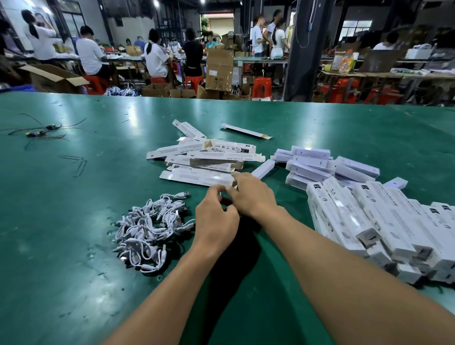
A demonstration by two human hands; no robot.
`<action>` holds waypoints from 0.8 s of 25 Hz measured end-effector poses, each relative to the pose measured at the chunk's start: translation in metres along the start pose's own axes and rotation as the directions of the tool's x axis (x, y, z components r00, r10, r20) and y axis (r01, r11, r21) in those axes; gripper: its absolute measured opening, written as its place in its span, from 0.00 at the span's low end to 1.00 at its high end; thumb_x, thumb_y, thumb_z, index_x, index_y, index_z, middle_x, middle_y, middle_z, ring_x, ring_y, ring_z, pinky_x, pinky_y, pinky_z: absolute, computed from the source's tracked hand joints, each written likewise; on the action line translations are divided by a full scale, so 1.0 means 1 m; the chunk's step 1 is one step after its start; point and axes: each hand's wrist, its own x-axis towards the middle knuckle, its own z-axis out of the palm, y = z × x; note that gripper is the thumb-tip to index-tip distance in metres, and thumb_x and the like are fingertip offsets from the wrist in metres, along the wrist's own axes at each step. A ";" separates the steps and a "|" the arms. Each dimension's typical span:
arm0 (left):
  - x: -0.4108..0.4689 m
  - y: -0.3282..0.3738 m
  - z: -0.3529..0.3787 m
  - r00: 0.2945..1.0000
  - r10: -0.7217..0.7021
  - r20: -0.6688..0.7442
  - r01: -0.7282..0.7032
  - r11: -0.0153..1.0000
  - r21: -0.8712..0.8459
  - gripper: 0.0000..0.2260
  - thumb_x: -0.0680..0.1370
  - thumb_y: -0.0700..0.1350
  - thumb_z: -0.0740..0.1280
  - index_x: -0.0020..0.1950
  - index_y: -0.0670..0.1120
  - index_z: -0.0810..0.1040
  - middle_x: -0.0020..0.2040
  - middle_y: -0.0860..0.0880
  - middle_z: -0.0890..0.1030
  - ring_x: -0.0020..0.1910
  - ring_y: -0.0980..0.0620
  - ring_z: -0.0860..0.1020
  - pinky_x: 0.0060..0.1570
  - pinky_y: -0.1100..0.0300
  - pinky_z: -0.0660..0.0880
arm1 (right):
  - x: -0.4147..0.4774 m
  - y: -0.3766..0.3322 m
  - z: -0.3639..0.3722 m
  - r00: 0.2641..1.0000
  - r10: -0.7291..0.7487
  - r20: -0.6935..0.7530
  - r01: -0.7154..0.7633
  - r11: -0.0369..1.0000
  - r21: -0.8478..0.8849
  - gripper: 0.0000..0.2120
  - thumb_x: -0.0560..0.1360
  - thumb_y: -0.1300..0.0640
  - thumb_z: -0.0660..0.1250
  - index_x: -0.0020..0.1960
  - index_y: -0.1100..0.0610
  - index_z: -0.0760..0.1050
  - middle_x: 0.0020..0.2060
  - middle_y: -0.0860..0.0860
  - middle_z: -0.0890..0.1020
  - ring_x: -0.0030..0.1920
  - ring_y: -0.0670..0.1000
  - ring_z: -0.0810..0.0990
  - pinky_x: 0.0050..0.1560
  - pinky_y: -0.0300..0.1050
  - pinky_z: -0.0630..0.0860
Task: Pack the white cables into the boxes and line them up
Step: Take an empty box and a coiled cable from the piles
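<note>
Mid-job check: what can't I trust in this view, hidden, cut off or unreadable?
Head view: whatever the left hand and right hand hold between them, covered by their own fingers.
Head view: the packed boxes run off the right edge; count and line-up unknown.
Head view: print on the flat boxes, too small and blurred.
Head view: white cables tangled in a pile; count unclear.

Dim workshop, green table (73,221), red stools (261,86), cardboard cartons (219,69), dark pillar (305,49), seated workers (155,59), ceiling lights (156,3).
</note>
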 end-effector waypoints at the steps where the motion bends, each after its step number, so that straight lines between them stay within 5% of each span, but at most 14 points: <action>1: 0.001 -0.001 0.000 1.000 0.000 0.005 0.000 1.000 -0.001 0.19 0.75 0.35 0.65 0.64 0.47 0.76 0.46 0.53 0.82 0.43 0.54 0.79 0.41 0.72 0.67 | 0.002 0.000 0.001 1.000 0.003 0.005 -0.003 1.000 -0.029 0.18 0.82 0.46 0.63 0.68 0.52 0.74 0.68 0.52 0.75 0.64 0.59 0.76 0.53 0.51 0.70; 3: 0.002 -0.002 0.000 1.000 -0.008 0.003 0.008 1.000 -0.011 0.18 0.74 0.34 0.65 0.63 0.47 0.76 0.45 0.55 0.81 0.42 0.55 0.78 0.41 0.74 0.67 | 0.001 0.000 0.004 0.999 0.018 -0.033 -0.018 1.000 0.008 0.18 0.79 0.45 0.67 0.64 0.53 0.75 0.62 0.54 0.77 0.61 0.59 0.78 0.50 0.49 0.69; 7: 0.003 -0.004 0.000 1.000 -0.015 -0.019 0.015 0.999 -0.043 0.14 0.75 0.37 0.67 0.60 0.49 0.77 0.45 0.56 0.81 0.42 0.56 0.79 0.42 0.77 0.70 | -0.013 0.006 -0.001 0.994 0.062 -0.088 -0.045 0.982 0.183 0.29 0.76 0.42 0.71 0.73 0.51 0.70 0.64 0.53 0.76 0.63 0.57 0.78 0.58 0.51 0.74; 10: 0.002 -0.002 0.001 0.996 -0.077 -0.038 0.073 0.991 -0.110 0.05 0.79 0.44 0.67 0.53 0.50 0.76 0.46 0.49 0.83 0.42 0.48 0.82 0.50 0.55 0.80 | -0.032 0.017 -0.010 0.988 0.046 -0.146 -0.001 0.955 0.298 0.30 0.76 0.44 0.73 0.74 0.53 0.71 0.64 0.53 0.75 0.63 0.54 0.77 0.65 0.50 0.74; 12: 0.003 -0.001 -0.001 0.985 -0.173 -0.021 0.165 0.965 -0.201 0.07 0.80 0.49 0.66 0.52 0.46 0.77 0.44 0.46 0.84 0.38 0.46 0.84 0.47 0.48 0.82 | -0.049 0.024 -0.015 0.977 0.036 -0.210 0.050 0.919 0.391 0.27 0.75 0.45 0.74 0.71 0.54 0.75 0.61 0.49 0.75 0.61 0.48 0.78 0.62 0.38 0.71; 16: -0.001 0.012 -0.004 0.918 -0.316 0.241 0.397 0.698 -0.596 0.14 0.82 0.51 0.66 0.53 0.39 0.78 0.47 0.39 0.85 0.40 0.42 0.86 0.40 0.50 0.84 | -0.085 0.034 -0.023 0.930 0.050 -0.365 0.159 0.839 0.521 0.13 0.75 0.45 0.74 0.57 0.49 0.82 0.50 0.41 0.77 0.51 0.32 0.76 0.52 0.22 0.66; 20: -0.007 0.021 0.000 0.887 -0.237 0.397 0.456 0.583 -0.672 0.14 0.79 0.49 0.69 0.52 0.38 0.81 0.47 0.39 0.86 0.43 0.46 0.85 0.44 0.55 0.84 | -0.108 0.036 -0.025 0.922 0.088 -0.378 0.188 0.751 0.633 0.08 0.73 0.41 0.74 0.46 0.43 0.79 0.46 0.43 0.82 0.47 0.40 0.80 0.47 0.30 0.74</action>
